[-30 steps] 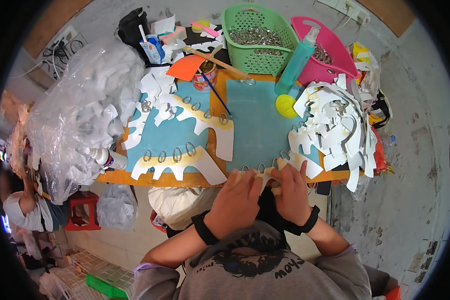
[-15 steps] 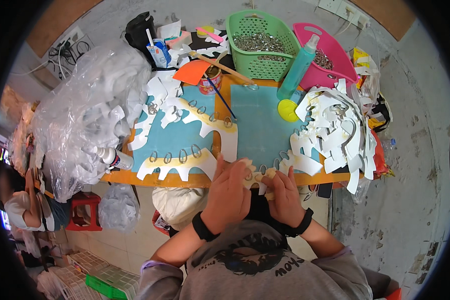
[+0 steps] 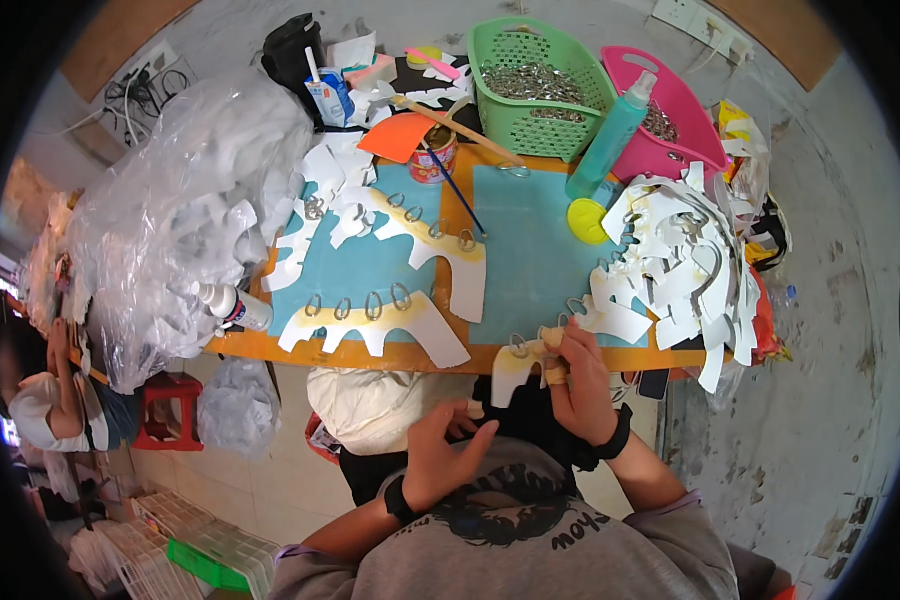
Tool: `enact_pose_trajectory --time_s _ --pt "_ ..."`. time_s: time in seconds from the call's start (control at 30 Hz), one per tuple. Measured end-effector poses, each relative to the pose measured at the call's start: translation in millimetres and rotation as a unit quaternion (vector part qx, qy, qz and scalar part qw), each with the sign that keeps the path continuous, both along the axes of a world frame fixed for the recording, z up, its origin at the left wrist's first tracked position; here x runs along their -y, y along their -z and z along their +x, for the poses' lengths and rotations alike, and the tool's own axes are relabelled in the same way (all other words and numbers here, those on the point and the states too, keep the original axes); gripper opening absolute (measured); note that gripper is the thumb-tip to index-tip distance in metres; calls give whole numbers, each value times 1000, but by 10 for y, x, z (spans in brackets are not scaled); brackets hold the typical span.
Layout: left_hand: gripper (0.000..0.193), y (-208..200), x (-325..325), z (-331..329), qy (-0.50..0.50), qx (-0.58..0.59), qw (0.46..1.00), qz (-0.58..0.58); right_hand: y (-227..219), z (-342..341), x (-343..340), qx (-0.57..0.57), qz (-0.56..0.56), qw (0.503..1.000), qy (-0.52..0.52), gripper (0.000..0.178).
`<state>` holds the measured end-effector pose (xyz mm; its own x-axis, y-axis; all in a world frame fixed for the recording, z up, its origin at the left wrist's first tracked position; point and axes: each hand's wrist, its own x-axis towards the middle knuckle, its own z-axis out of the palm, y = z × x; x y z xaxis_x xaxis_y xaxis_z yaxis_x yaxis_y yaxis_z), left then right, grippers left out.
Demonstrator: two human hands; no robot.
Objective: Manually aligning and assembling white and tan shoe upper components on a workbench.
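Note:
My right hand pinches a white scalloped piece at the table's front edge. Wire loops stand along the yellowish upper border of this piece. Beige covers wrap some of my fingertips. My left hand hovers lower, over my lap, thumb apart from partly curled fingers and nothing in it. Left of the held piece lies a similar white piece with several upright loops; farther back rests another looped piece. A heap of such white pieces covers the table's right side.
Behind stand a green basket and a pink basket of metal parts, a teal spray bottle, and a can with a brush. A big plastic bag and white bottle are left; a person sits beyond.
My left hand has let go of the white piece and dropped down toward my lap. My right hand keeps the piece, now slightly farther right. The view has shifted slightly.

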<state>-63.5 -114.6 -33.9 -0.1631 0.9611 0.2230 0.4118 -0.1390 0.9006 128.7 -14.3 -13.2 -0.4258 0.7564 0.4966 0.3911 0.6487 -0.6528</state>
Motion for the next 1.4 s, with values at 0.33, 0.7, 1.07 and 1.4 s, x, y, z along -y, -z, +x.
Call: enact_pose_trajectory --time_s 0.33,0.7,1.07,1.4 --pt "29 -77 -331 177 48 390 882 -261 -21 -2 16 20 -31 999 10 42" --pt "21 -57 -326 292 20 393 890 -230 -118 82 8 190 107 975 -40 47" --pt "29 4 -150 177 42 439 879 -183 -87 148 35 141 45 987 -66 46" --pt "30 -71 -308 405 73 424 854 -294 -268 -13 -23 196 5 979 -62 41"
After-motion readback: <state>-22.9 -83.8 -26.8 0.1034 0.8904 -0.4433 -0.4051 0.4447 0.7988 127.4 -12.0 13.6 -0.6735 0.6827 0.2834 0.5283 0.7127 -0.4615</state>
